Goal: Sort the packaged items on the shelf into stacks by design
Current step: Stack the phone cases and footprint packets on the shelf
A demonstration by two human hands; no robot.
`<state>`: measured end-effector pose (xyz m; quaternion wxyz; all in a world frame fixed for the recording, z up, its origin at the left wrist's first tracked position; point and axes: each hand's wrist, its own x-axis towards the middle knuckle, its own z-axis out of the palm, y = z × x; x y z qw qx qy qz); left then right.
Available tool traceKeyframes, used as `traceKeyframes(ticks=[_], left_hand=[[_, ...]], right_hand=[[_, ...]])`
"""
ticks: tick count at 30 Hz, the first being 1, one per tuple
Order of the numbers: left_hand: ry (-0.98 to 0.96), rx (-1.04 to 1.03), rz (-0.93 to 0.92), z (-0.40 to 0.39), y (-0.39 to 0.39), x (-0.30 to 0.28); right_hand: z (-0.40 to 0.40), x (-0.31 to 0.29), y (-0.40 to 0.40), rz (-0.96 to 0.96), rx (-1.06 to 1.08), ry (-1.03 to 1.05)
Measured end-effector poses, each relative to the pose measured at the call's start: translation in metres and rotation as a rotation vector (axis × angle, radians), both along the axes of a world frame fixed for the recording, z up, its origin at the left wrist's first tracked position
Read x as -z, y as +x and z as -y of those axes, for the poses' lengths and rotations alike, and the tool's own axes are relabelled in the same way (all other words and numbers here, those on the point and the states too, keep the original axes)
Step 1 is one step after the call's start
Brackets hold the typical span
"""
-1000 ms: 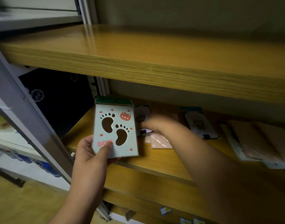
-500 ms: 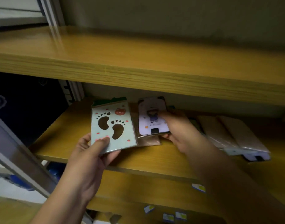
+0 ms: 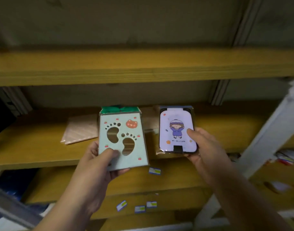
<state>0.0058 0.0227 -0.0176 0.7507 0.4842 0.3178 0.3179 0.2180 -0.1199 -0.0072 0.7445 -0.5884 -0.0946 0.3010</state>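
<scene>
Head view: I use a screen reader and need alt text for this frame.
A person holds two packaged items up before a wooden shelf: the left hand grips a pale green footprint-design pack, the right hand a lilac cartoon-figure pack. Pinkish flat packets lie on the shelf behind.

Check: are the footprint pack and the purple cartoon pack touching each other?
Apart. The head view shows a strip of shelf between the footprint pack, held by the left hand, and the purple cartoon pack, held by the right hand.
</scene>
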Motion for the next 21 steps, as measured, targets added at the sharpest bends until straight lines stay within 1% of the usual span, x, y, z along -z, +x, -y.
traceKeyframes(ticks=[5, 9, 12, 16, 18, 21], left_hand=[[-0.005, 0.027, -0.018, 0.083, 0.037, 0.002], [0.02, 0.07, -0.035, 0.143, 0.07, 0.005], [0.024, 0.108, -0.047, 0.186, 0.098, 0.005], [0.07, 0.222, -0.078, 0.243, 0.139, 0.001], [0.092, 0.28, -0.086, 0.269, 0.162, -0.001], [0.088, 0.357, -0.101, 0.305, 0.199, -0.002]], right_hand=[[0.1, 0.007, 0.017, 0.084, -0.024, -0.027], [0.17, 0.005, 0.038, 0.079, -0.032, 0.018], [0.221, 0.0, 0.06, 0.063, 0.014, 0.04], [0.284, -0.006, 0.089, 0.096, 0.103, -0.042], [0.314, -0.005, 0.1, 0.057, 0.149, -0.008], [0.355, -0.002, 0.116, 0.058, 0.2, 0.093]])
